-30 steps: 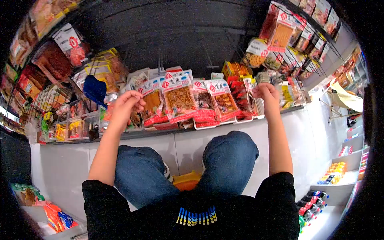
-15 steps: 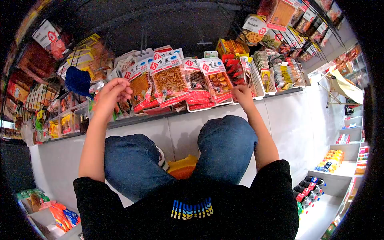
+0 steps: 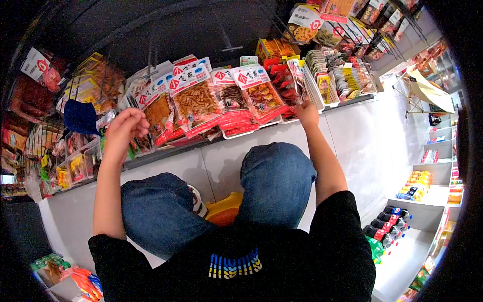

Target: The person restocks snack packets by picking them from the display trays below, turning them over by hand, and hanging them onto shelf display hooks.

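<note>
My left hand (image 3: 127,130) hovers at the front of the shelf, left of a flat brown snack packet (image 3: 158,111), its fingers curled with nothing visible in them. The fingertips of my right hand (image 3: 307,114) are pinched at the lower end of a narrow clear packet (image 3: 297,80). Between my hands lie red and white packets: one with shredded brown food (image 3: 197,100), a darker one (image 3: 233,96) and one with reddish-brown pieces (image 3: 259,95). Red packets (image 3: 278,73) lie beside the narrow one.
White baskets (image 3: 314,90) with small packets stand to the right. Hanging packs (image 3: 306,22) are above. A dark blue object (image 3: 80,117) and clear bins (image 3: 78,166) are left. My knees (image 3: 275,168) are near the shelf; bottles (image 3: 387,224) stand lower right.
The view has turned, and the shelf now slopes up to the right. My right hand has come down from above the shelf to the narrow packet's lower end. My left hand stays curled.
</note>
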